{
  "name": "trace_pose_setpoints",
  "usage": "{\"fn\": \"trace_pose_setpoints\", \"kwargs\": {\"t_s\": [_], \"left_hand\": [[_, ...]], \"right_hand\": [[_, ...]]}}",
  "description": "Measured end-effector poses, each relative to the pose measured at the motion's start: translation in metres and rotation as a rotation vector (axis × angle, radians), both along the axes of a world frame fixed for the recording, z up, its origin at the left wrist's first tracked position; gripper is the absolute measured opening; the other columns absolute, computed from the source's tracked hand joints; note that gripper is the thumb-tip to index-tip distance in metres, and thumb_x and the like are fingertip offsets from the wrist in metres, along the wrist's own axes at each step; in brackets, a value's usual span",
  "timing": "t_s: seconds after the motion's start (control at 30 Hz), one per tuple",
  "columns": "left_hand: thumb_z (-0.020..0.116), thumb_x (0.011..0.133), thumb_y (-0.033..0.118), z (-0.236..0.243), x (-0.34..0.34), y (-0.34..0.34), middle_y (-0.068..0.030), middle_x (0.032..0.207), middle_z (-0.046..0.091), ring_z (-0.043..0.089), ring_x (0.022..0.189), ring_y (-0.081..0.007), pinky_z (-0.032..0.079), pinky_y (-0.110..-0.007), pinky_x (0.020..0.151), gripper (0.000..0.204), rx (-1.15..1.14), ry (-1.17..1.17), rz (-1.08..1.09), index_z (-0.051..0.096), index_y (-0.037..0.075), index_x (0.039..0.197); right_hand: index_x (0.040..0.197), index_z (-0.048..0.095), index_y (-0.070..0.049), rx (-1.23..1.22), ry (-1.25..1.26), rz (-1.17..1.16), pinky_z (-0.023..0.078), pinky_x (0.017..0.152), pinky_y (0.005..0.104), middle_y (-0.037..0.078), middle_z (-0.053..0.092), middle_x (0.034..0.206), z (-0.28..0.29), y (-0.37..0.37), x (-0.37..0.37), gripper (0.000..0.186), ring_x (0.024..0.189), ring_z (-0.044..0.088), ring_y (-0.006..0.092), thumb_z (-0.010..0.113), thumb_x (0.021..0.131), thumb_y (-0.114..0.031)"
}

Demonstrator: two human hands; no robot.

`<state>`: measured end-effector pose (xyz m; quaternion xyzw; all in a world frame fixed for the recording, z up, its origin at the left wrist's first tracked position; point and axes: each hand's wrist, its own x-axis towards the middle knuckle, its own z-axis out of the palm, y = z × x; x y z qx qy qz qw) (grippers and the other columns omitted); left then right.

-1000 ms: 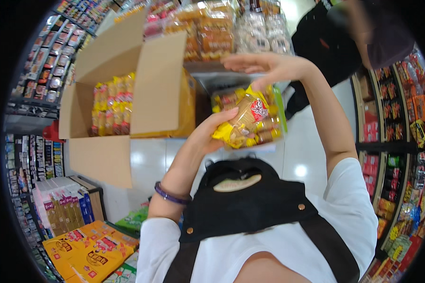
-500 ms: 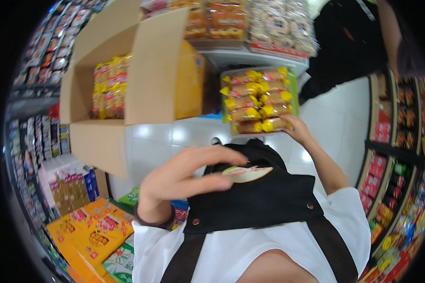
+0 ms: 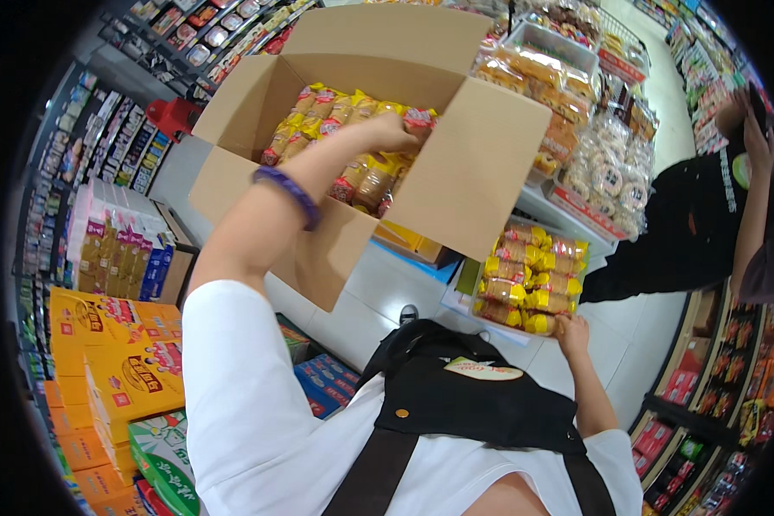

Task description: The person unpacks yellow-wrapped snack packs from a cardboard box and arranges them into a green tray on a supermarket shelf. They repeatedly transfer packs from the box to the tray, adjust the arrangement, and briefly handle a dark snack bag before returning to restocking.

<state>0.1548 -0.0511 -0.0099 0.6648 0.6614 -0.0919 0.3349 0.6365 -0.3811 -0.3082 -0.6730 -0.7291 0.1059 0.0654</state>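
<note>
My left hand (image 3: 390, 133) reaches into an open cardboard box (image 3: 482, 163) filled with rows of wrapped bread rolls (image 3: 376, 185) in clear and yellow packaging. Its fingers are curled round a wrapped roll (image 3: 419, 118) by the box's right inner wall; the fingertips are partly hidden. To the right, a shallow tray (image 3: 476, 305) holds two columns of the same rolls (image 3: 506, 291). My right hand (image 3: 571, 334) is closed on the tray's near right corner, against the end of the nearest roll.
Packaged cakes and biscuits (image 3: 606, 176) stand on a display behind the tray. At the right is a person in black clothing (image 3: 692, 215). Orange cartons (image 3: 133, 365) are stacked at lower left, near a red object (image 3: 173, 118). Stocked shelves (image 3: 705, 370) line both sides.
My left hand has moved from in front of my apron up into the cardboard box and closed on a roll. My right hand stays at the tray corner. The view has shifted left.
</note>
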Motion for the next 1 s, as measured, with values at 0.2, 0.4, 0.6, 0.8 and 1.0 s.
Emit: {"fn": "trace_pose_setpoints", "kwargs": {"t_s": [0.2, 0.4, 0.6, 0.8, 1.0], "left_hand": [[0.058, 0.081, 0.062, -0.064, 0.036, 0.028, -0.0219, 0.139, 0.046, 0.042, 0.131, -0.0348, 0.029, -0.049, 0.110, 0.079, 0.143, 0.539, -0.312, 0.049, 0.006, 0.136], [0.054, 0.078, 0.069, -0.049, 0.034, 0.034, -0.0146, 0.136, 0.051, 0.044, 0.126, -0.0348, 0.039, -0.046, 0.101, 0.075, -0.027, 0.204, 0.097, 0.053, 0.015, 0.130], [0.061, 0.073, 0.070, -0.052, 0.049, 0.020, -0.0177, 0.144, 0.039, 0.026, 0.134, -0.0390, 0.034, -0.057, 0.100, 0.086, 0.153, 0.163, 0.148, 0.032, 0.025, 0.140], [0.067, 0.067, 0.072, -0.049, 0.046, 0.011, -0.0208, 0.152, 0.027, 0.008, 0.143, -0.0432, 0.029, -0.067, 0.100, 0.106, 0.185, 0.173, 0.108, 0.011, 0.035, 0.150], [0.064, 0.074, 0.067, -0.056, 0.049, 0.016, -0.0200, 0.150, 0.033, 0.036, 0.134, -0.0438, 0.033, -0.065, 0.099, 0.104, 0.164, 0.195, 0.154, 0.006, 0.033, 0.153]], "right_hand": [[0.126, 0.053, -0.007, 0.021, 0.237, -0.178, 0.043, 0.098, 0.0411, 0.019, 0.052, 0.120, 0.052, -0.014, -0.028, 0.061, 0.112, 0.051, 0.0370, 0.077, 0.070, -0.006], [0.128, 0.052, -0.006, 0.080, 0.426, -0.282, 0.041, 0.101, 0.0422, 0.020, 0.052, 0.122, 0.078, -0.033, -0.071, 0.053, 0.115, 0.050, 0.0374, 0.069, 0.078, -0.004], [0.130, 0.052, -0.008, 0.092, 0.420, -0.249, 0.047, 0.092, 0.0369, 0.016, 0.053, 0.119, 0.080, -0.051, -0.097, 0.052, 0.105, 0.058, 0.0300, 0.068, 0.081, -0.003], [0.130, 0.051, -0.007, -0.057, 0.617, -0.346, 0.050, 0.084, 0.0351, 0.015, 0.053, 0.121, 0.094, -0.068, -0.112, 0.053, 0.096, 0.062, 0.0257, 0.067, 0.080, -0.002], [0.130, 0.051, -0.007, -0.063, 0.711, -0.364, 0.052, 0.079, 0.0341, 0.016, 0.053, 0.121, 0.085, -0.081, -0.119, 0.051, 0.089, 0.065, 0.0253, 0.065, 0.082, -0.001]]}}
